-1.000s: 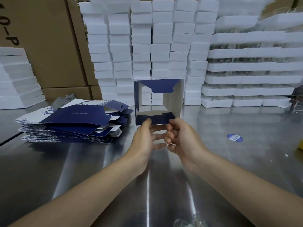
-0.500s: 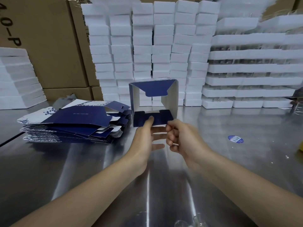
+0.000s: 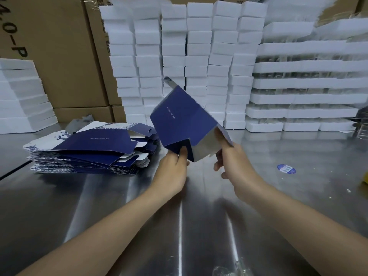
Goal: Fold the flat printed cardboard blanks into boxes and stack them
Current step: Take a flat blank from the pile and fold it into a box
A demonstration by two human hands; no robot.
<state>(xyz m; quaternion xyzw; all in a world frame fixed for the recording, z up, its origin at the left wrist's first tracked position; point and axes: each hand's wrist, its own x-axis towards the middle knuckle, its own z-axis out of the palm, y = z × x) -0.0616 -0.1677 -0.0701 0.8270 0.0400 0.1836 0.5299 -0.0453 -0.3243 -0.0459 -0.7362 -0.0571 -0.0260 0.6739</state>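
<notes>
The job is mid-fold on one box, judging by its shape: the blank is opened into a sleeve and held tilted in the air over the table, just right of the pile of flat blanks and in front of the foam blocks at the far side. Its broad blue panel faces up and left, and the near end gapes open, showing the pale inside. The left hand grips the low near corner, thumb pressed on the near flap, with the other fingers hidden behind the card. The right hand holds the right edge, thumb laid against the inner wall and fingers curled beneath. At the far upper end the far flap sticks out, not tucked. So the step looks like closing the near end. The next move would call for the left thumb to push that flap inward while the right hand keeps the sleeve square, so the tab finds its slot without creasing the panel. After that the far flap needs tucking before the box can go on a stack. I cannot pick out any finished blue boxes here, so where the stack goes is unclear.
</notes>
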